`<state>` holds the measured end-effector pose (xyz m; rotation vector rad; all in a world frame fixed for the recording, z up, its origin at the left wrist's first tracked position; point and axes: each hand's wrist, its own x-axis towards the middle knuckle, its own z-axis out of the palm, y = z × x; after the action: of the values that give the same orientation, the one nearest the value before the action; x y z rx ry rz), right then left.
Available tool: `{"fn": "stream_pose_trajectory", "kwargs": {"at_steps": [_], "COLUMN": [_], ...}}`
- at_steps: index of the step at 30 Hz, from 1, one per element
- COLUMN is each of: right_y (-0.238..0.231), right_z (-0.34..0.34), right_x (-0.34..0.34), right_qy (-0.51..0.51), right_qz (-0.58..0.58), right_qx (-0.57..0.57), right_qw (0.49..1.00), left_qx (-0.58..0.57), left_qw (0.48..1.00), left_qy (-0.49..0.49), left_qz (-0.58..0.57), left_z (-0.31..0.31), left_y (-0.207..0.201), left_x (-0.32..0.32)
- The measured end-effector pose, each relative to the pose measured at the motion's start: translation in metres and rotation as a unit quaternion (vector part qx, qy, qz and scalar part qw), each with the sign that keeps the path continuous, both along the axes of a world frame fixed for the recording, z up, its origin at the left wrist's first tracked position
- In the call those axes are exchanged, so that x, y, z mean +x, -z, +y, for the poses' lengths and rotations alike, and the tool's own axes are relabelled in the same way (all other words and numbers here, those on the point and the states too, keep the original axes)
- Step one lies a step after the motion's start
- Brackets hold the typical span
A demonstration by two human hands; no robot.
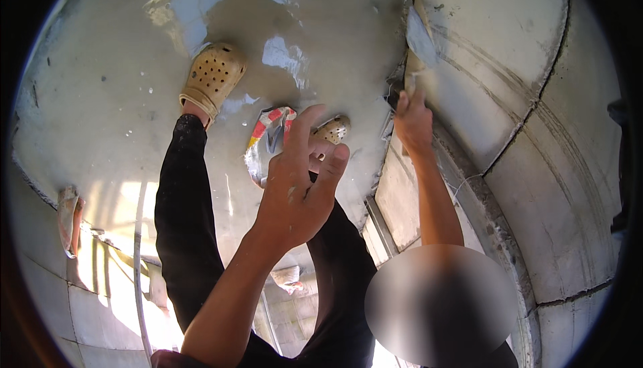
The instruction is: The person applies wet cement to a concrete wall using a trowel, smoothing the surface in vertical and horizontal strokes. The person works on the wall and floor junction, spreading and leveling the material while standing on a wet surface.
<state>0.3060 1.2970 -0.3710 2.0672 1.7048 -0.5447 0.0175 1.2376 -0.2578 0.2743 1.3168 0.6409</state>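
Note:
My left hand (291, 197) is raised in the middle of the view, fingers apart and loosely curved, with nothing seen in them. Behind it on the wet floor lies a crumpled red, white and yellow bag (255, 150), partly hidden by the fingers. My right hand (413, 123) is closed around the handle of a trowel (420, 38). The pale, flat blade points away from me, close against the foot of the tiled wall (499, 53). The grip itself is mostly covered by my fingers.
Cloudy water covers the floor (127, 66). My feet wear tan clogs (214, 73), the right one partly behind my left hand. A thin hose or pole (139, 254) stands at the left, near a crumpled pinkish scrap (69, 217). A ledge (479, 214) runs along the right wall.

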Motion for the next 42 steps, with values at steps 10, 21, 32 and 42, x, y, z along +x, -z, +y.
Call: {"fn": "stream_pose_trajectory", "kwargs": {"at_steps": [10, 21, 32, 42], "right_y": [-0.009, -0.069, -0.008, -0.262], "right_z": [-0.024, -0.017, 0.020, -0.035], "right_x": [0.015, 0.018, 0.013, 0.027], "right_qy": [0.096, 0.002, 0.020, 0.106], "right_qz": [0.090, 0.083, 0.060, -0.017], "right_qx": [0.019, 0.073, 0.066, -0.002], "right_qw": [0.991, 0.994, 0.996, 0.994], "left_qx": [-0.026, -0.005, -0.008, -0.011], "left_qw": [0.999, 0.999, 0.998, 1.000], "left_qy": [0.038, 0.040, 0.062, 0.007], "left_qz": [0.022, 0.001, -0.006, -0.001], "left_z": [-0.006, -0.007, 0.011, -0.002], "left_y": [-0.002, 0.000, -0.001, 0.002], "left_x": [-0.003, -0.002, -0.003, -0.004]}}
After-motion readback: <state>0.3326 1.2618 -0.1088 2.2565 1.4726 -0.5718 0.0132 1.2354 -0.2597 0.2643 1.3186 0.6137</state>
